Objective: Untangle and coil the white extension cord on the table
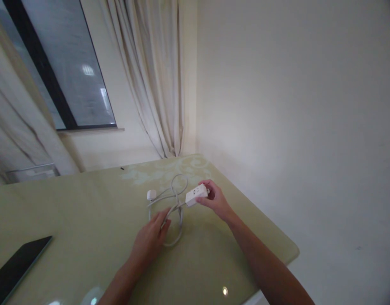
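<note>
My right hand (215,198) grips a white power strip (196,194) by its far right end, thumb in front and fingers behind, holding it tilted just over the table. Sockets show on its upper face. From its left end runs a pale grey cable (181,224), looped loosely on the tabletop. My left hand (155,231) is closed around part of this cable, left of and nearer than the strip. The cable's white plug (151,195) lies on the table beyond my left hand.
The glossy greenish table (87,212) has a floral pattern near its far corner. A dark flat device (21,264) lies at the left. A small black object (122,168) sits by the back edge. A wall (296,127) borders the right side; curtains (153,76) hang behind.
</note>
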{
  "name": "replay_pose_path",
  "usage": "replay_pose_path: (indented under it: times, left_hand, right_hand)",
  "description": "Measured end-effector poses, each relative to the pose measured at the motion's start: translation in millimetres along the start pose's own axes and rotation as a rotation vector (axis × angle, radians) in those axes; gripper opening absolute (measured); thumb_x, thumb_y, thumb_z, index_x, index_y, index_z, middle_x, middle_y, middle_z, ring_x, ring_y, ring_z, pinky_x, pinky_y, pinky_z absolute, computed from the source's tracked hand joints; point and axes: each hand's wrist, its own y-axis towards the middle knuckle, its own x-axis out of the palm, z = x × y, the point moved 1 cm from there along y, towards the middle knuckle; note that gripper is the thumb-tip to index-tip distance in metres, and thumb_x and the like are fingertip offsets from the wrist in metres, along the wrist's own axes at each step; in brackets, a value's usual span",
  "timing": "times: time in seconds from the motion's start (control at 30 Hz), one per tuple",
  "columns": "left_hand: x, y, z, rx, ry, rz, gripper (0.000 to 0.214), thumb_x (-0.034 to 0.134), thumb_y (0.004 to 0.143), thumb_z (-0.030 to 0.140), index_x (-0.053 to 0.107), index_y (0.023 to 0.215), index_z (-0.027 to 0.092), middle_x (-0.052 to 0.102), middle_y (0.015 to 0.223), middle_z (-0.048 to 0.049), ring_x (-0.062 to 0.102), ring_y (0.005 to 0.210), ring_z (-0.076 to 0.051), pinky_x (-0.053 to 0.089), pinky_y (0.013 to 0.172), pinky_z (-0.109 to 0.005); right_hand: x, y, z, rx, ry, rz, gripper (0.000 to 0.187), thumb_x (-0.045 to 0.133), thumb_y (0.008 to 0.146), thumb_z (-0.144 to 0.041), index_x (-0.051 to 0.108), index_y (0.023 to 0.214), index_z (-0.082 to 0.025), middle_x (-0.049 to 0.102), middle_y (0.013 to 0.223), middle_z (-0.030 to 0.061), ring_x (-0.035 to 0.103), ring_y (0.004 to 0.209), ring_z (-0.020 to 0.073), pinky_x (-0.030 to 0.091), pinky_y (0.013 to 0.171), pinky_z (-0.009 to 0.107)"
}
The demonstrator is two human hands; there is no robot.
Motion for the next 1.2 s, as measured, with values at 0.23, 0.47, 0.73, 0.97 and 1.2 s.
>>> replay_pose_path:
  times: [0.23, 0.47, 0.73, 0.97, 1.2]
  left_hand:
    - [7.8, 3, 6, 0.076, 0.100, 0.194, 0.039, 0.039, 0.101, 0.017, 0.067, 0.128, 0.025, 0.071, 0.132, -0.0097, 0.073, 0.110, -0.023, 0.058, 0.091, -0.036]
    - [-3.8, 2, 15, -0.016, 0.155, 0.074, 0.033, 0.040, 0.098, 0.016, 0.070, 0.111, 0.021, 0.080, 0.092, -0.0097, 0.077, 0.085, -0.025, 0.056, 0.087, -0.039]
    - [3.0, 1, 31, 0.061, -0.161, 0.271, 0.039, 0.043, 0.104, 0.035, 0.069, 0.130, 0.021, 0.073, 0.132, -0.0119, 0.069, 0.122, -0.025, 0.057, 0.100, -0.039]
    - [1.1, -5, 48, 0.290, -0.177, 0.133, 0.038, 0.044, 0.105, 0.031, 0.071, 0.133, 0.025, 0.069, 0.141, -0.0089, 0.060, 0.135, -0.022, 0.037, 0.124, -0.045]
    - [-5.3, 5, 2, 0.043, -0.225, -0.057, 0.048, 0.045, 0.102, 0.047, 0.068, 0.133, 0.018, 0.071, 0.135, -0.0143, 0.065, 0.128, -0.030, 0.046, 0.115, -0.051]
  right_hand:
    - [36, -16, -8, -0.105, -0.129, -0.074, 0.054, 0.085, 0.075, -0.045, 0.061, 0.116, -0.021, 0.070, 0.101, 0.0045, 0.067, 0.090, 0.0189, 0.053, 0.080, 0.030]
    - [49, -31, -15, -0.190, -0.358, -0.290, 0.060, 0.088, 0.070, -0.040, 0.069, 0.125, -0.025, 0.076, 0.114, 0.0055, 0.071, 0.102, 0.0233, 0.053, 0.093, 0.036]
    - [77, -38, 2, -0.291, -0.496, -0.129, 0.058, 0.085, 0.074, -0.038, 0.066, 0.127, -0.022, 0.065, 0.112, 0.0085, 0.064, 0.099, 0.0223, 0.054, 0.089, 0.035]
    - [89, -45, 19, -0.230, -0.446, -0.005, 0.068, 0.083, 0.077, -0.042, 0.055, 0.135, -0.020, 0.062, 0.113, 0.0095, 0.063, 0.098, 0.0226, 0.054, 0.092, 0.037]
    - [75, -34, 29, -0.240, -0.564, -0.084, 0.062, 0.089, 0.067, -0.042, 0.070, 0.120, -0.017, 0.058, 0.109, 0.0083, 0.061, 0.092, 0.0208, 0.055, 0.084, 0.033]
